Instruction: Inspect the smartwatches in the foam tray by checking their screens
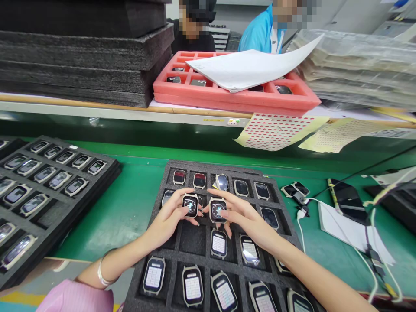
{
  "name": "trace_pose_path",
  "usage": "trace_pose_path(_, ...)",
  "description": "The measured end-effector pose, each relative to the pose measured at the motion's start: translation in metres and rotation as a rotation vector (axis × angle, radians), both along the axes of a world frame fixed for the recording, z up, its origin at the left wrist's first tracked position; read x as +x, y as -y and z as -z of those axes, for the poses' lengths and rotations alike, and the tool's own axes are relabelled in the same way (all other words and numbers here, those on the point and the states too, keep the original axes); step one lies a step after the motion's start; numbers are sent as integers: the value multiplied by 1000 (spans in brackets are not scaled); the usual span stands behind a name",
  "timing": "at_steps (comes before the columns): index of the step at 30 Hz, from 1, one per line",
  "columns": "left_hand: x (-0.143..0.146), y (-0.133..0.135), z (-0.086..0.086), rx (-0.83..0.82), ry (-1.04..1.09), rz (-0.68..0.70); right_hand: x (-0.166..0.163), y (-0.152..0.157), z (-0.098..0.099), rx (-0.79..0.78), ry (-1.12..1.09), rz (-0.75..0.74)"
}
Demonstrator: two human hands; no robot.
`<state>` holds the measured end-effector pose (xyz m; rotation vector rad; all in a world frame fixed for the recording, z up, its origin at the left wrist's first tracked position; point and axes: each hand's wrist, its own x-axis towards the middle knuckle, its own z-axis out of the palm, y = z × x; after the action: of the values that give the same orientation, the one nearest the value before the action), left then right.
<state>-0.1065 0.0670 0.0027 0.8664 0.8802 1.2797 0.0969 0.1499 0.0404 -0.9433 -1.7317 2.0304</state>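
Head view, taken from the left edge across. The side tray (48,186) of black foam runs out of frame on the left, so I see only part of its rows of watches, and their screens are too glary to read. Above it on the shelf, a foam stack (84,47) is cut off at the top. My pink sleeve (78,299) and bracelet (101,273) show at the bottom edge, with the rest of that arm out of view.

My left hand (169,216) is closed narrowly on the left watch (190,204). The fingers curl round its case and hold it just above the middle tray (194,238), screen up and lit. Just beside it, my right hand (242,214) pinches the right watch (217,209) the same way, and its dial is lit too. What either dial shows is too small to make out. Both hands cover cells in the tray's second row, so I cannot tell what lies under them. The tray's front row of watches is cut by the bottom edge.

Behind, on the shelf, a red tray (234,102) is half hidden under a paper sheet (250,67). A person in black (195,41) and a person in blue (260,34) sit beyond it, mostly screened by the shelf's load. Sticker sheets (276,130) hang over the shelf edge. To the right, a phone (347,199) and a cable (300,214) lie on the green mat (136,190). The far right corner is dark and hard to read.
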Motion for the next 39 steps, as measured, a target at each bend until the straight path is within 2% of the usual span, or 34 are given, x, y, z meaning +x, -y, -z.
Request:
trace_pose_path(9,-1,0,-3,9,-48,2,2,-2,3,-17,-31,-12)
trace_pose_path(15,1,0,-4,9,-241,-47,-1,4,-6,-35,-117,-54)
trace_pose_path(21,-2,5,-4,21,-445,8,-3,6,-8,28,-91,-128)
trace_pose_path(24,-3,7,-4,42,-491,38,-1,4,-4,18,-84,-136)
trace_pose_path(29,-1,6,-5,67,-493,-3,-1,2,-2,47,-83,-121)
trace_pose_path(39,-1,8,-6,111,-563,-26,-4,6,-2,-102,-166,-66)
